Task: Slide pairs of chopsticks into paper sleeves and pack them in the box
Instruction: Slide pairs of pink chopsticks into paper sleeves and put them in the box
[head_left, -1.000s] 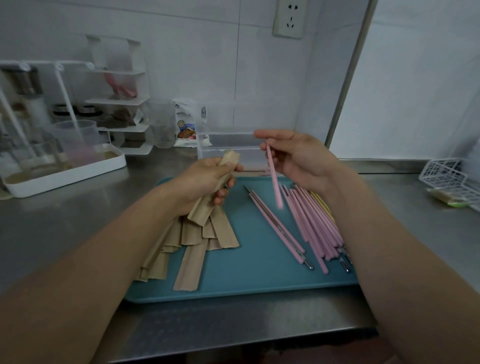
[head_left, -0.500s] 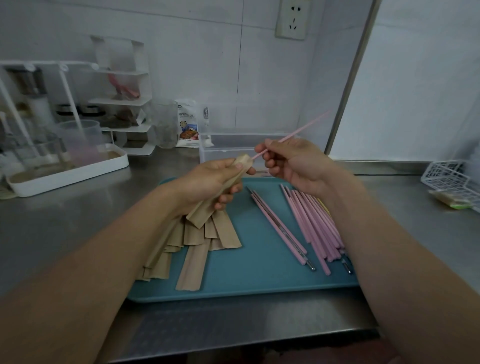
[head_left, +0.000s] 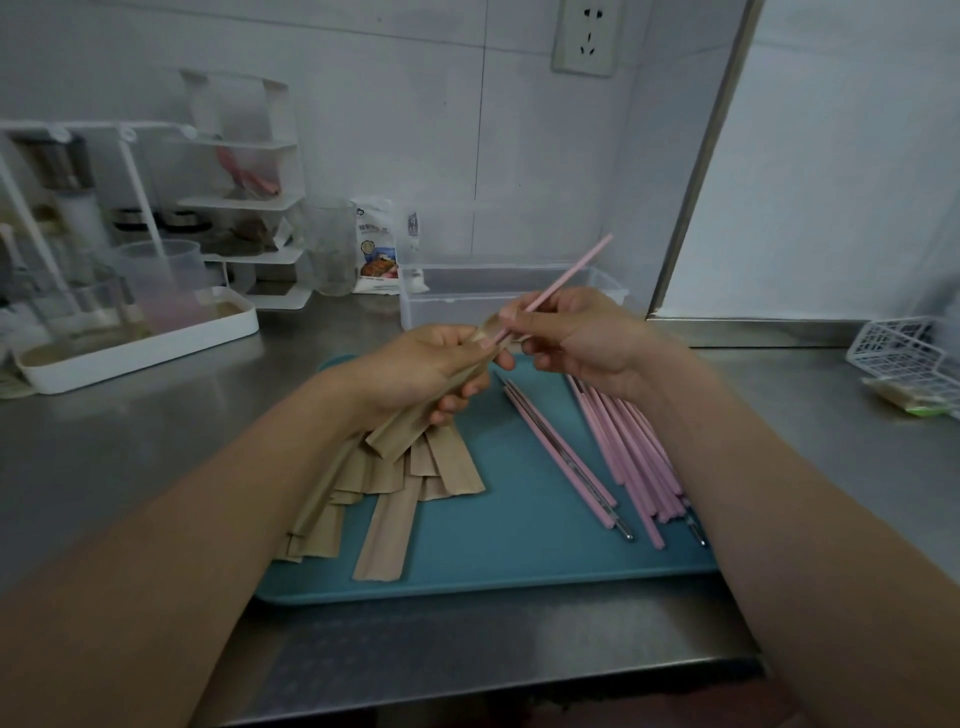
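My left hand (head_left: 426, 371) grips a brown paper sleeve (head_left: 405, 434) above the teal tray (head_left: 519, 561), its open mouth pointing up and right. My right hand (head_left: 582, 340) pinches a pink chopstick (head_left: 566, 278) whose lower tip sits in the sleeve's mouth, the rest slanting up to the right. A fan of empty paper sleeves (head_left: 384, 488) lies on the tray's left half. Several loose pink chopsticks (head_left: 628, 457) lie on its right half. A clear plastic box (head_left: 509, 296) stands just behind the tray.
A white drying rack with a tray (head_left: 140, 343) and clear cups fills the left of the steel counter. A snack packet (head_left: 376, 254) leans at the wall. A white wire basket (head_left: 904, 358) sits at the far right. The counter's front edge runs below the tray.
My right hand swung the pink chopstick from hanging downward to slanting up and right, then brought its tip into the mouth of the sleeve. My left hand raised the sleeve slightly.
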